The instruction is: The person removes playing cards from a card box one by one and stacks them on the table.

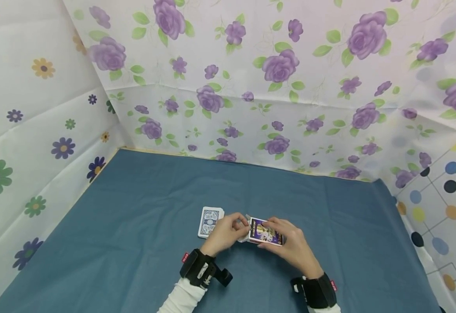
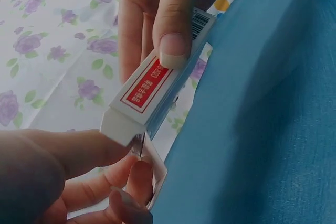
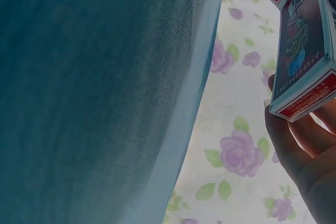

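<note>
My right hand (image 1: 290,245) holds a playing card box (image 1: 260,233) with a dark purple printed face, thumb along one narrow side and fingers on the opposite one. At the box's left end, my left hand (image 1: 224,230) has its thumb and curled fingertips pinching the opened end. The left wrist view shows white flaps (image 2: 159,174) folded out there, with thin edges just visible between them. A deck of blue-backed playing cards (image 1: 211,219) lies on the cloth beside the left hand, partly covered by it.
A blue cloth (image 1: 142,208) covers the table. Behind it hangs a white sheet with purple roses (image 1: 280,65), and patterned sheets border the left and right sides. Each wrist wears a black camera strap (image 1: 198,267).
</note>
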`<state>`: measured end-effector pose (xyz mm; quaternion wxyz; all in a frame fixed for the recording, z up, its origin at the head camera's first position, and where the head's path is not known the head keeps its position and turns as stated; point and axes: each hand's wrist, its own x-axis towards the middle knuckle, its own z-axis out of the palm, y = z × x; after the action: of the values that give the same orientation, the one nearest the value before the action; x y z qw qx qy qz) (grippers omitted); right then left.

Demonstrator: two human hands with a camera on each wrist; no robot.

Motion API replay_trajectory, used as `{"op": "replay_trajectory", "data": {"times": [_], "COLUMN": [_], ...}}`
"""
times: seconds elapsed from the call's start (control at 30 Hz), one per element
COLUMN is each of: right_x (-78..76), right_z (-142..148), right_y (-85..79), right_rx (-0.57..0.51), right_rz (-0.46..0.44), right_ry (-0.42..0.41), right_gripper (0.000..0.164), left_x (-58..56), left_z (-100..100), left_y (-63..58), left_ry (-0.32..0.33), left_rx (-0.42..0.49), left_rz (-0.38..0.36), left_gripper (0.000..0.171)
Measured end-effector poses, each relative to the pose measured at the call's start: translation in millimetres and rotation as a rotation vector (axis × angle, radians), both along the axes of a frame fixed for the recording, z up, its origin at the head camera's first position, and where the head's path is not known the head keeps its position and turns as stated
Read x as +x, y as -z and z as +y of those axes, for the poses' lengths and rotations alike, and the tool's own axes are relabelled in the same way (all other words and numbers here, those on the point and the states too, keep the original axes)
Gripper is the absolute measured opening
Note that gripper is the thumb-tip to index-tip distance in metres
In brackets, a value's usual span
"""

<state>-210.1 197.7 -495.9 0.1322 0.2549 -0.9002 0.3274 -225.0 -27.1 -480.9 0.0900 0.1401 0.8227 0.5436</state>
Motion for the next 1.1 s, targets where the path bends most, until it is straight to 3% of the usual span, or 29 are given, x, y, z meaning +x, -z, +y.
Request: {"op": "replay_trajectory", "data": {"times": [0.23, 0.47, 0.87, 1.1], "right_x": [0.9, 0.5, 0.7, -0.1], "right_z": [-1, -1, 0, 1], "right_y": [0.2, 1.2, 1.4, 0.8], "right_rx": [-0.010, -0.008, -0.013, -0.020], "right_rz": [0.015, 0.025, 0.009, 0.000], "right_ry": [-0.009, -0.017, -0.014, -0.013], "right_gripper": [0.053, 0.054, 0.053, 0.053], "left_x": [3.0, 2.2, -5.5, -9.9], "left_z": [5, 6, -8, -15], "left_y": [1.3, 3.1, 2.9, 0.7], "left_ry": [-0.064, -0.078, 0.060, 0.113], "left_rx": [-0.078, -0.036, 0.119, 0.159], "left_rz": [0.057, -0.036, -0.179, -0.206], "left_gripper": [0.009, 0.011, 0.029, 0.028]}}
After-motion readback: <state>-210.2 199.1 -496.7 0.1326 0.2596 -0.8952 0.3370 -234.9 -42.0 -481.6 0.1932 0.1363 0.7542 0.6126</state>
